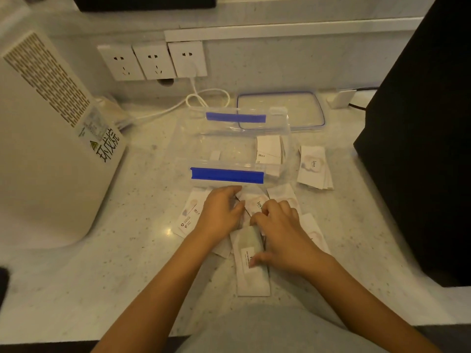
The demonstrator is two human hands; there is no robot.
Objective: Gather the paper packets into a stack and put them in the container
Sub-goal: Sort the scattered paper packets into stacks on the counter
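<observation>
At the centre of the frame, just below the clear container (234, 146), both hands work a loose spread of paper packets (252, 271) lying on the counter (127, 263). The left hand (219, 212) lies palm down with fingers curled over the upper packets, pressing rather than pinching. The right hand (280, 233) has its fingertips on the same cluster and its thumb on a long packet whose long axis runs toward the bottom of the frame; whether it actually grips that packet I cannot tell.

The container sits directly above the hands, open, its long axis across the frame, blue clasps (226, 175) on the near and far walls. A few packets already stand inside at its right end. A second small pile (314, 166) lies to the right of the container, nearer the right hand.

The near wall with its clasp stands between the spread and the inside, so a gathered stack would likely need lifting over it. The lid (280, 112) lies behind, at upper right, with a white cable (204, 98) beside it and a white appliance (51, 136) at left.
</observation>
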